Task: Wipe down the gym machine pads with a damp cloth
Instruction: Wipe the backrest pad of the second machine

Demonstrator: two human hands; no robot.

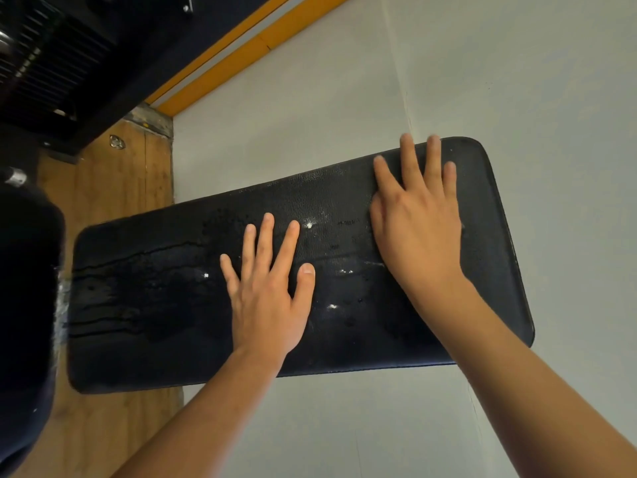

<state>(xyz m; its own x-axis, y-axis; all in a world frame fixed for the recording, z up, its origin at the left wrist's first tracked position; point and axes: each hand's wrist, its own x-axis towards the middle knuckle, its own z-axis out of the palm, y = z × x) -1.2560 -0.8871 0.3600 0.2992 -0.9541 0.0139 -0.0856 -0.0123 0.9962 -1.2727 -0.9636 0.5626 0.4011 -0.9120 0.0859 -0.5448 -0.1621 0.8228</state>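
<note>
From the head camera, a pale grey smooth surface (344, 98) is filling most of the background, with a thin seam running down it at 1 o'clock. A strip of brown wooden planking (113, 201) is showing along the 9 o'clock side, carrying a small round metal fitting (117, 142). A yellow-orange band (241, 50) is slanting across at 12 o'clock, and a black machine frame with stacked dark plates (51, 56) is occupying the 11 o'clock corner. A dark rounded bulk (24, 305) is crowding the 9 o'clock edge and overlapping the pad's end there.

The long black textured gym machine pad (155, 305) is lying across the middle, tilted up toward 2 o'clock, glistening in patches, cracked toward 9 o'clock and flecked with white spots. The left hand (265, 298) is resting flat near its centre, fingers straight and spread, grasping nothing. The right hand (417, 219) is lying flat near the 2 o'clock end, fingers likewise spread and released, fingertips reaching the far edge.
</note>
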